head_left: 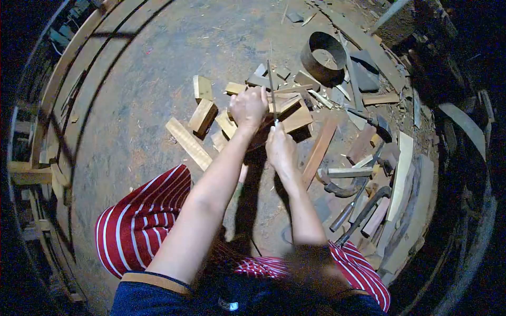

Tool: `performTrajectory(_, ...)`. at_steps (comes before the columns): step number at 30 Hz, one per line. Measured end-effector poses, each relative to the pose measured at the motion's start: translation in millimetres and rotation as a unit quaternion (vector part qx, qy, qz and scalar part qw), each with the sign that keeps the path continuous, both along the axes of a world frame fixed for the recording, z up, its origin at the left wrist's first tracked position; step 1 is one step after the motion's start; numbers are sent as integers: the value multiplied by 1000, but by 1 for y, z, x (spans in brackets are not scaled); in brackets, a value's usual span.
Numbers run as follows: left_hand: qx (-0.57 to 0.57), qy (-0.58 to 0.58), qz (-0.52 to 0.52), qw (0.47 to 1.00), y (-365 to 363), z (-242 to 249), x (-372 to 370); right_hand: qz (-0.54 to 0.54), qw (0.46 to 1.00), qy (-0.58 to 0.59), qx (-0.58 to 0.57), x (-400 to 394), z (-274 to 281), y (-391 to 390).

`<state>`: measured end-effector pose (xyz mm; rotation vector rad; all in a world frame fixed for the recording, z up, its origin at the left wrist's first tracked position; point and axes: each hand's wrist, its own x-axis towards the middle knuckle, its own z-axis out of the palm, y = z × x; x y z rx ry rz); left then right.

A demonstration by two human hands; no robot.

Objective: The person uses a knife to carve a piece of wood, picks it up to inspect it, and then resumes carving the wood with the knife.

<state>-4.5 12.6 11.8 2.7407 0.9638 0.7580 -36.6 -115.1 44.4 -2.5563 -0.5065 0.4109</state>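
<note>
My right hand (281,145) is closed round the handle end of a long thin-bladed hand tool (272,89). Its narrow blade, seen edge-on, points away from me across a wooden block (297,117). Just left of the blade, my left hand (249,108) is closed and bears down on the wood pieces, its fingertips mostly hidden behind the knuckles. Around both hands lie cut wooden blocks, among them an upright one (202,88), a thicker one (203,116) and a long pale strip (188,142).
A round metal ring-like container (322,71) stands at the back right. A reddish wooden strip (320,150), a dark-headed tool (380,129), a curved dark tool (373,206) and several boards (401,174) lie on my right. A wooden frame (46,118) runs along the left.
</note>
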Motion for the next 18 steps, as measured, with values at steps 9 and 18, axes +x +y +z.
performTrajectory(9, 4, 1, 26, 1000, 1, -8, 4, -7, 998, 13, 57, -28, 0, -22)
performTrajectory(18, 26, 10, 13, 1000, -5, 4, 0, -6, 1000, 7, 27, 7, 1, -1)
